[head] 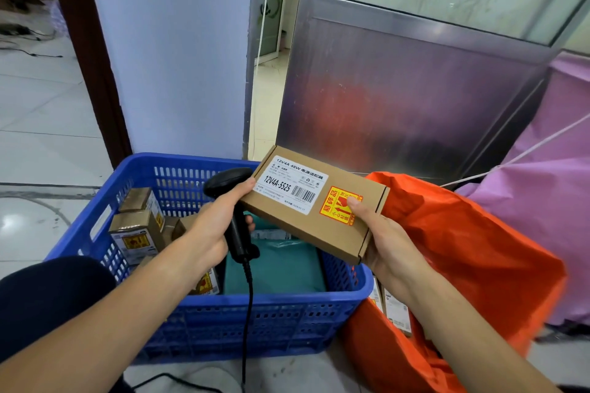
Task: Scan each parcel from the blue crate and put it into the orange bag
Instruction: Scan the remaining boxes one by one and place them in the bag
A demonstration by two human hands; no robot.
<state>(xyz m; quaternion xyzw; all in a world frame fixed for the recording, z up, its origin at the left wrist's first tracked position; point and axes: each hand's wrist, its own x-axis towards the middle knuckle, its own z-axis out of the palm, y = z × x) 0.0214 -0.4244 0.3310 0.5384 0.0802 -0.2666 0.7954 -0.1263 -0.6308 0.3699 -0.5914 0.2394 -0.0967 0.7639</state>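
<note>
One held parcel (306, 212); one scanner (237, 230)

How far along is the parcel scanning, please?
Done: at least two parcels lie in the orange bag. In hand: the right hand holds a cardboard box, the left hand grips the scanner beside it. Left: several boxes and a green mailer wait in the blue crate.

Bare forearms (127, 313), the left hand (207, 233) and right hand (389, 249) ungloved — dark navy garment (48, 297) low left.
</note>
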